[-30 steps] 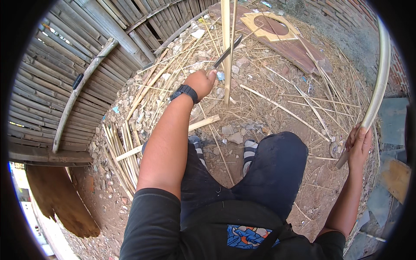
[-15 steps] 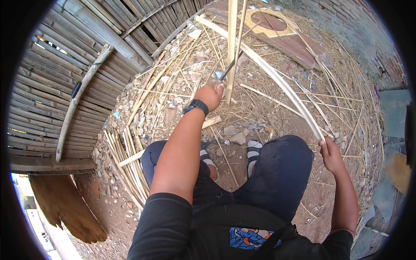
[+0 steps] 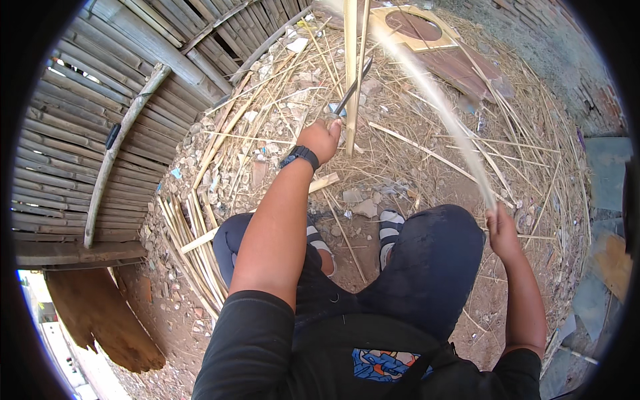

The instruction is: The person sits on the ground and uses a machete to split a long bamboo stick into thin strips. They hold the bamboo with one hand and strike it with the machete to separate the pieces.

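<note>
My left hand [image 3: 320, 141], a watch on its wrist, is closed round the handle of a knife. The knife's dark blade [image 3: 345, 102] slants up and away, crossing the upright wooden stake [image 3: 351, 50] beside a thinner upright strip [image 3: 363, 47]. Out to the right, my right hand [image 3: 504, 233] grips the near end of a long pale bamboo strip [image 3: 453, 123]. That strip arcs up and leftward behind the stake, smeared by motion, and its far end blurs out at the top. The knife handle is mostly hidden in my fist.
A bundle of split strips [image 3: 190, 243] lies left of my knees. Loose strips and shavings litter the dirt ahead. At the back a board with a round opening [image 3: 417, 30] rests on a reddish slab [image 3: 467, 70]. A bamboo wall [image 3: 80, 147] stands left, a brick wall [image 3: 567, 53] right.
The long strip has swung at its far end, up toward the top edge, and is now blurred. My right hand has shifted slightly; the left still holds the knife at the stake.
</note>
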